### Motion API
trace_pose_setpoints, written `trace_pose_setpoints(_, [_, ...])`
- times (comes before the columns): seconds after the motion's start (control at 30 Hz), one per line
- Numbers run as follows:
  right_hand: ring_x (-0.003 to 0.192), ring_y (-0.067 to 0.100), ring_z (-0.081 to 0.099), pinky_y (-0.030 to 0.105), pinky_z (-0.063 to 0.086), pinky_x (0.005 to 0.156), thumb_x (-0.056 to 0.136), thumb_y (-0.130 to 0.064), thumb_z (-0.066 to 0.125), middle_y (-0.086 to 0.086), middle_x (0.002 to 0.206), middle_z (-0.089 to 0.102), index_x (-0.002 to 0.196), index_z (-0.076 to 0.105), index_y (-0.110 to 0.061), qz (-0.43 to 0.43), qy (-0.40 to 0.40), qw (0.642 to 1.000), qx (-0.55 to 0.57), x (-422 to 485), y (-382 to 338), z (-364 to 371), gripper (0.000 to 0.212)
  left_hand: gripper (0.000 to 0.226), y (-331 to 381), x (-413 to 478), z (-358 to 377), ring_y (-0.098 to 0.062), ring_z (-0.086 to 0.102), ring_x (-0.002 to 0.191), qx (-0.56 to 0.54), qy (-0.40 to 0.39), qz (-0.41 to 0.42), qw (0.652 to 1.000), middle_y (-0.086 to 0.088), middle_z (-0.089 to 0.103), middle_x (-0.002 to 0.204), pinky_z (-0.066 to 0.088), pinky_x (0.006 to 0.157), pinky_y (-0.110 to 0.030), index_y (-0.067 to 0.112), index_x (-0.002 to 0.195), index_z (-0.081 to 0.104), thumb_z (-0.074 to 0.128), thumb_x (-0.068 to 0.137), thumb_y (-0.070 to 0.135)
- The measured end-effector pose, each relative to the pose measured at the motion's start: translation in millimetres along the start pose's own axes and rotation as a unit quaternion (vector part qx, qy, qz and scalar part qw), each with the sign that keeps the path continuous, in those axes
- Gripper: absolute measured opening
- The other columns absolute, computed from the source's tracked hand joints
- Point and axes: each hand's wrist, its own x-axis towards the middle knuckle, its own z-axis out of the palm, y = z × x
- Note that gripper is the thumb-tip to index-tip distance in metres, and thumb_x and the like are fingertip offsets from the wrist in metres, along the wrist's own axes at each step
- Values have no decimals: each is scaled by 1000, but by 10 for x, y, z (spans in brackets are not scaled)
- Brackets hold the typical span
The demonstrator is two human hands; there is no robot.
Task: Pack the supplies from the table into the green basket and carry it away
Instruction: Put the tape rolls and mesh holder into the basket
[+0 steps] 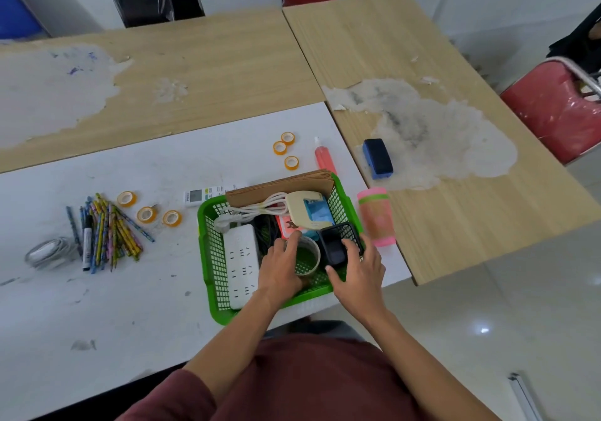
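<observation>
Far to the left of the green basket (205, 258), a coiled grey cable (52, 253) lies on the white worktop (130, 306). Nearer the basket are a heap of pencils (109, 228) with a black marker (87, 241), then three tape rolls (146, 214). A white remote (200, 195) lies against the basket's far left corner. The basket sits at the worktop's near edge. A white power strip (242, 261) lies along its left wall, and brown card (283, 186) stands against its far wall. The left hand (281, 264) lies in the basket over the left rim of a large tape roll (309, 256); I cannot tell whether it grips the roll. The right hand (357, 274) curls round a black mesh holder (341, 241) in the basket's right part, with the thumb on the near side and the fingers over the rim. Behind the basket are three more small tape rolls (286, 150) and a red bottle (323, 157). A pink tumbler (377, 217) lies just right of the basket, and a blue eraser (377, 158) lies beyond it.
</observation>
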Motion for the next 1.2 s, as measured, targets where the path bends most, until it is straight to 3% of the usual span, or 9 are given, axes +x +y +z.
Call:
trace_pose_setpoints(0.17, [142, 33, 31, 52, 34, 105, 78, -47, 68, 11, 153, 33, 135, 50, -23, -64, 51, 996, -35, 105, -294, -89, 65, 106, -97, -52, -104, -25, 45, 120, -80, 20, 42, 996, -6, 44, 134, 45, 99, -41, 30, 151, 15, 71, 64, 52])
trace_pose_setpoints(0.4, [139, 28, 34, 49, 35, 104, 87, -30, 67, 7, 148, 40, 125, 59, -23, -178, 28, 983, 28, 458, -1063, 29, 40, 89, -620, -232, -576, -24, 41, 129, -14, 67, 40, 997, 1, 40, 144, 42, 101, -44, 25, 145, 37, 66, 66, 52])
trace_pose_setpoints(0.53, [134, 28, 40, 49, 39, 103, 90, -26, 62, 5, 143, 47, 122, 64, -21, -228, -32, 972, 49, 766, -1566, 220, 32, 75, -1029, -324, -708, -30, 34, 137, 12, 133, -73, 988, -5, 34, 150, 38, 104, -47, 22, 145, 37, 64, 79, 43])
trace_pose_setpoints(0.63, [131, 26, 42, 45, 38, 106, 91, -22, 61, 4, 137, 51, 122, 65, -18, -276, -105, 955, 40, 986, -1909, 392, 31, 91, -1222, -357, -713, -34, 15, 147, 8, 96, -193, 976, -11, 13, 160, 25, 113, -51, 17, 156, 12, 59, 84, 45])
trace_pose_setpoints(0.73, [129, 25, 44, 38, 34, 105, 92, -17, 58, 6, 130, 56, 120, 65, -14, -313, -162, 936, 16, 1205, -2238, 592, 29, 84, -1323, -343, -625, -35, 29, 142, -124, 46, -246, 960, -11, 28, 155, 33, 110, -53, 14, 156, 5, 49, 89, 40])
trace_pose_setpoints(0.8, [128, 26, 46, 37, 37, 103, 92, -15, 56, 6, 127, 59, 120, 64, -11, -301, -190, 934, 4, 1357, -2424, 741, 29, 77, -1337, -356, -578, -32, 49, 127, -229, 50, -232, 944, -6, 47, 143, 45, 98, -53, 24, 154, 13, 43, 86, 44])
trace_pose_setpoints(0.9, [124, 28, 48, 42, 42, 99, 95, -20, 51, 8, 126, 61, 122, 60, -10, -253, -228, 939, -43, 1582, -2631, 931, 30, 68, -1337, -383, -569, -22, 61, 110, -301, 62, -195, 931, 7, 56, 132, 53, 86, -47, 39, 150, 19, 43, 86, 43])
trace_pose_setpoints(1.0, [120, 33, 50, 47, 43, 97, 96, -32, 51, 9, 128, 56, 129, 51, -15, -176, -293, 933, -114, 1775, -2785, 1085, 38, 69, -1365, -381, -594, -22, 65, 94, -285, 56, -189, 938, 7, 62, 120, 54, 72, -41, 37, 150, 15, 48, 91, 23])
trace_pose_setpoints(1.2, [129, 35, 38, 52, 43, 102, 83, -28, 64, 11, 134, 40, 133, 43, -20, -14, -367, 919, -145, 2083, -2985, 1343, 55, 58, -1422, -370, -630, -30, 64, 92, -263, 21, -222, 939, 0, 62, 117, 52, 70, -41, 27, 147, 20, 46, 95, 25])
